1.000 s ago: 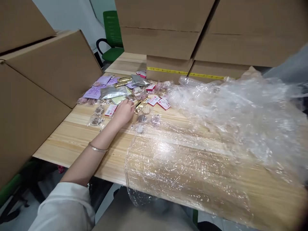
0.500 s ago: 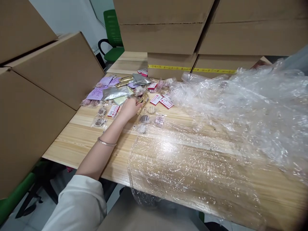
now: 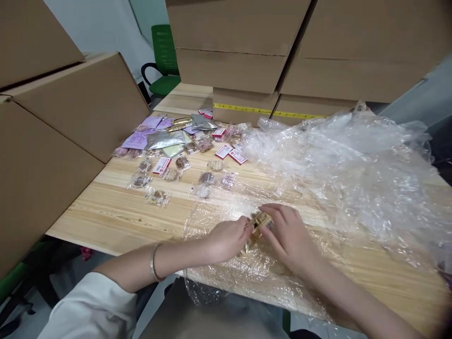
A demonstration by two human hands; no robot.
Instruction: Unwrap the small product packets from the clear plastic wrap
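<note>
My left hand (image 3: 228, 239), with a bracelet at its wrist, pinches a small shiny gold packet (image 3: 262, 218) over the table's near part. From the other side my right hand (image 3: 291, 235) has its fingers and thumb closed round the packet's right end. Part of the packet is hidden by the fingers. Under both hands lies a thin clear plastic sheet (image 3: 215, 226). Farther back are small clear-wrapped pieces (image 3: 206, 178), red-and-white boxes (image 3: 162, 165), silver pouches (image 3: 165, 140), purple packets (image 3: 136, 140) and another gold packet (image 3: 181, 122).
A large heap of crumpled clear plastic (image 3: 339, 165) covers the right side of the wooden table (image 3: 102, 207). Big cardboard boxes (image 3: 81, 103) stand at the left, and more stacked boxes (image 3: 233, 66) at the back. Behind the table is a green chair (image 3: 164, 56).
My left hand has come back from the pile toward the near edge with the gold packet. My right hand has entered from the right and taken hold of it too.
</note>
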